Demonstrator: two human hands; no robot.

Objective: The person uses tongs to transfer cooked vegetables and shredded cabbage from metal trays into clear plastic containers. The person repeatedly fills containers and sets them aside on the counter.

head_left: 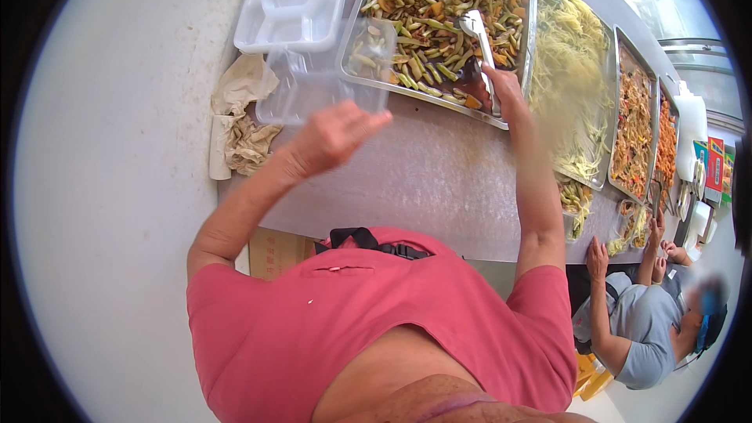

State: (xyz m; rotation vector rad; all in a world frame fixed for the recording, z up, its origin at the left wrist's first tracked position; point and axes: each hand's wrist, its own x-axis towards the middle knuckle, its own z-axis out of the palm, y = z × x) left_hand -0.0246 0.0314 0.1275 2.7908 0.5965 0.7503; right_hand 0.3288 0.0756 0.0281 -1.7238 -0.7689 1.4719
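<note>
My left hand (337, 137), smeared by motion, is closed at the near edge of a clear plastic container (294, 94). That container is blurred too, and its far right corner overlaps the rim of a large metal tray (356, 35). Green vegetable strips with orange pieces (427, 39) fill the tray, with dark sauce showing at its near side. My right hand (501, 94) grips metal tongs (482, 43) over the tray's near right part. The tongs' far end lies among the vegetables. White compartment trays (290, 12) sit beyond the clear container.
Crumpled brown paper (247, 145) lies at the table's (368, 180) left edge, by a white wall (117, 149). Rightward stand trays of pale shreds (572, 63), mixed food (633, 117) and orange food (666, 141). Filled boxes (576, 200) and a co-worker in grey (638, 329) are at the right.
</note>
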